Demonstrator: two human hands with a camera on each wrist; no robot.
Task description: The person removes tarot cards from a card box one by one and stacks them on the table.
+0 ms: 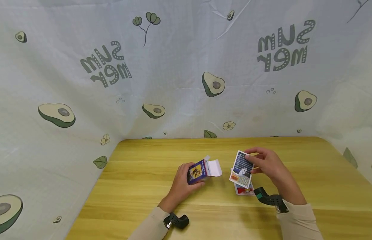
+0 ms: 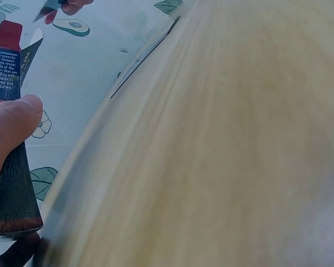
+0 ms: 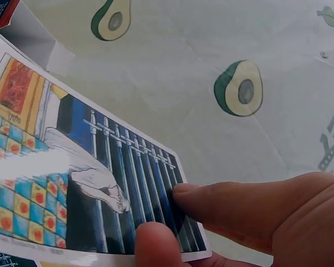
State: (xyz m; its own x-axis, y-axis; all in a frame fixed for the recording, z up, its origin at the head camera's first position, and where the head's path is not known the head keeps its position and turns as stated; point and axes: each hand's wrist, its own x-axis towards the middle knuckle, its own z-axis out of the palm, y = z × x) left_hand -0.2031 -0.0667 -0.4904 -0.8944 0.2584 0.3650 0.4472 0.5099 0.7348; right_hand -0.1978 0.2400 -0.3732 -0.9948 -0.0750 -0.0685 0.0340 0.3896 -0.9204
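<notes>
My left hand (image 1: 183, 181) grips a small purple card box (image 1: 195, 172) by its sides, its white end flap (image 1: 214, 168) standing open toward the right. In the left wrist view the thumb lies across the box's printed side (image 2: 14, 178). Between thumb and fingers, my right hand (image 1: 269, 165) pinches a tarot card (image 1: 240, 169) by its far end. The right wrist view shows the card's picture (image 3: 94, 172): a white-clad figure and a row of swords on black. Partly hidden beneath it, a red-patterned card (image 1: 244, 191) lies on the table; whether it is one card or a stack, I cannot tell.
The wooden table (image 1: 138, 186) has its far edge against a pale hanging cloth (image 1: 180, 60) printed with avocados. The same cloth drapes along the left and right sides. A black wrist camera (image 1: 177, 220) sits on the left wrist, another (image 1: 268, 198) on the right.
</notes>
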